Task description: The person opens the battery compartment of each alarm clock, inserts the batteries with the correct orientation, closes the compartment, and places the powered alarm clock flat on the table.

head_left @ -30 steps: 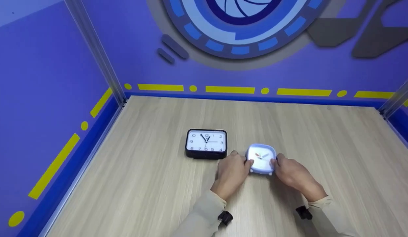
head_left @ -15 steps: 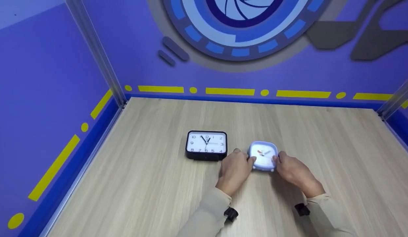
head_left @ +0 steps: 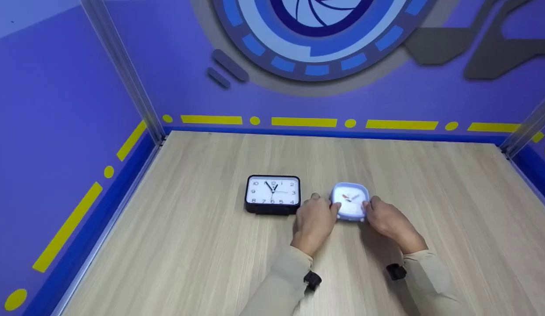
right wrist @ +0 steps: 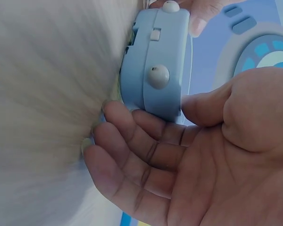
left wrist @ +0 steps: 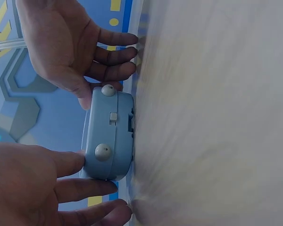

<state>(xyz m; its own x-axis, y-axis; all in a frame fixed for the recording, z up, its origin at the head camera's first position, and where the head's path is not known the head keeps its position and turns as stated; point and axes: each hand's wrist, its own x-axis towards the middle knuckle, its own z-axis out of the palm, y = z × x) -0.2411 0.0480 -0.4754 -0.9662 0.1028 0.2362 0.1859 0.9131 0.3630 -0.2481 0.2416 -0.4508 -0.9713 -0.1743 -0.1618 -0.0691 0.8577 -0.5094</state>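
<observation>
A small light-blue alarm clock (head_left: 350, 202) with a white dial lies face up between both hands, its back against or just above the wooden tabletop. My left hand (head_left: 315, 219) pinches its left side, thumb at the front rim. On the opposite side, my right hand (head_left: 391, 221) pinches the edge in the same manner. Round white feet (left wrist: 103, 151) and a small white switch (left wrist: 113, 117) show on the clock's underside in the left wrist view. In the right wrist view, several of the right hand's fingers (right wrist: 146, 160) reach down towards the table.
A larger black rectangular clock (head_left: 272, 195) with a white numbered dial lies left of the left hand, close to its knuckles. Blue-purple panels (head_left: 254, 103) with yellow marks border the table (head_left: 189, 245) at the back and sides.
Both hands have slid the light-blue clock a little away from the body and slightly to the right, until it is about level with the black clock. The grip is unchanged.
</observation>
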